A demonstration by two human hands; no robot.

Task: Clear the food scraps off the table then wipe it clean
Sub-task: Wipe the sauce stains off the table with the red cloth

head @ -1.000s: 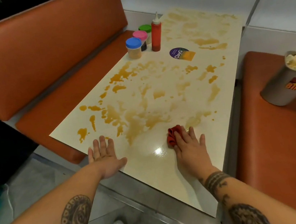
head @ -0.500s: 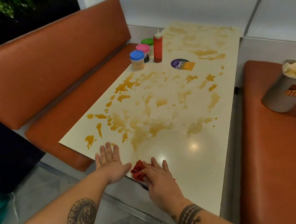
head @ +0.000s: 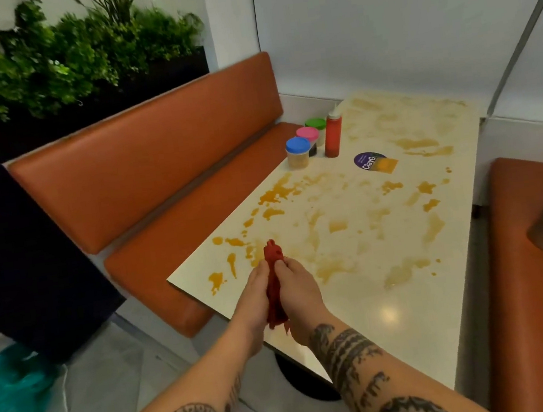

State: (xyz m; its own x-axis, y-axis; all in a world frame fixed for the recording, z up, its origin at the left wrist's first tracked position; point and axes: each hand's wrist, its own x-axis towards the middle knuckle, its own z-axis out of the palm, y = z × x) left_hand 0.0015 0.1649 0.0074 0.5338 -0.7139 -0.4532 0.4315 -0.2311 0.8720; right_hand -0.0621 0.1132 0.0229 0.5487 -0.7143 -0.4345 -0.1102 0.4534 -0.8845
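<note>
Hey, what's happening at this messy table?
A person holds a bunched red cloth between the left hand and right hand, above the near edge of the table. Brownish-orange sauce smears cover most of it, so the wiping isn't finished. Three lidded jars and a red squeeze bottle stand far left.

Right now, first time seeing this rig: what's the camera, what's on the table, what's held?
No machine: a person's two bare arms, seen from one wide-angle camera worn on the head, looking forward and down. The left hand and right hand together grip a bunched red cloth over the near end of a cream rectangular table. The tabletop carries orange-brown sauce smears, three small lidded jars (blue, pink, green), a red squeeze bottle and a round purple sticker.
</note>
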